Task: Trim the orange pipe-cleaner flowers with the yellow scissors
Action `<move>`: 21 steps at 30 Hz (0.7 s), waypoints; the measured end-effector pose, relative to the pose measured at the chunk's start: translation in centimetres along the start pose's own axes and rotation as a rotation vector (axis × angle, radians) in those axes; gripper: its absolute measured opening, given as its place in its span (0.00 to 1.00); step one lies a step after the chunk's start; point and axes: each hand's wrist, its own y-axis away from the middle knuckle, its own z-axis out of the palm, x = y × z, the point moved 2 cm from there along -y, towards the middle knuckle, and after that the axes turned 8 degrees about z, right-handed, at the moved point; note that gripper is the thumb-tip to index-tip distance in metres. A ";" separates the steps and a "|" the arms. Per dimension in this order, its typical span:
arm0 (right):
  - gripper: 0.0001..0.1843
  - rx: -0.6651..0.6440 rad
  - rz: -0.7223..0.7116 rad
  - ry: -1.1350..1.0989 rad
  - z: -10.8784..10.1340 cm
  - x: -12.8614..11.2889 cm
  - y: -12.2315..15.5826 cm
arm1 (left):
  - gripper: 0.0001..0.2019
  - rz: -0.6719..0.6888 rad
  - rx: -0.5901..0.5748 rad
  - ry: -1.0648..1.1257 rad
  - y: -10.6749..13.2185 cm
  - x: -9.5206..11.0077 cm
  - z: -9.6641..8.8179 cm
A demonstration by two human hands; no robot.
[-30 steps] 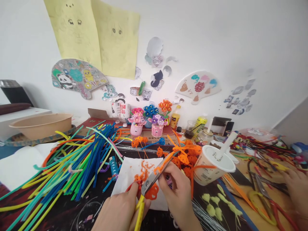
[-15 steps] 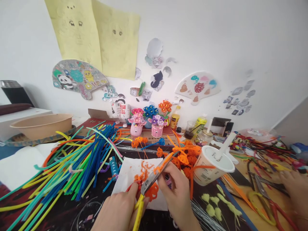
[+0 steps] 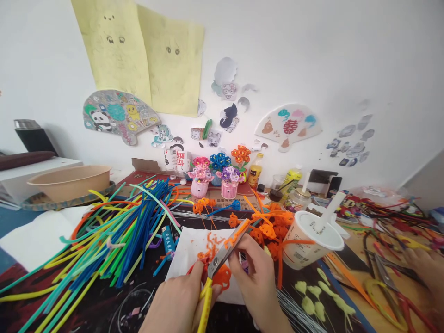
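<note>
My left hand [image 3: 173,303] is shut around yellow-handled scissors [image 3: 222,259], whose steel blades point up and away. An orange pipe cleaner [image 3: 237,232] lies along the blades, and my right hand [image 3: 255,286] pinches near it. Just below, an orange pipe-cleaner flower [image 3: 222,277] sits between my hands. They rest over a white paper napkin [image 3: 183,249] scattered with orange fuzz clippings [image 3: 210,247]. Whether the blades are closed on the pipe cleaner is hidden.
A heap of orange pipe-cleaner flowers [image 3: 270,226] and a white lidded cup [image 3: 308,240] stand to the right. A large bundle of coloured pipe cleaners [image 3: 128,231] lies to the left. Another person's hand [image 3: 426,268] rests at the far right near red-handled scissors [image 3: 385,273].
The whole view has shifted slightly right and down. My hands and the scissors have barely changed position relative to the napkin.
</note>
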 end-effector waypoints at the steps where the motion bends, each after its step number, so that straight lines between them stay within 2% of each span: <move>1: 0.10 -0.004 0.002 -0.006 0.0 0.0 0.0 | 0.17 0.001 -0.001 0.001 0.0 -0.1 0.1; 14: 0.10 -0.005 -0.050 -0.035 0.0 0.1 0.0 | 0.14 0.083 0.062 0.036 0.3 -0.3 -0.1; 21: 0.08 -0.008 -0.078 0.008 0.1 -0.3 0.0 | 0.16 0.024 0.092 0.009 0.1 -0.4 0.2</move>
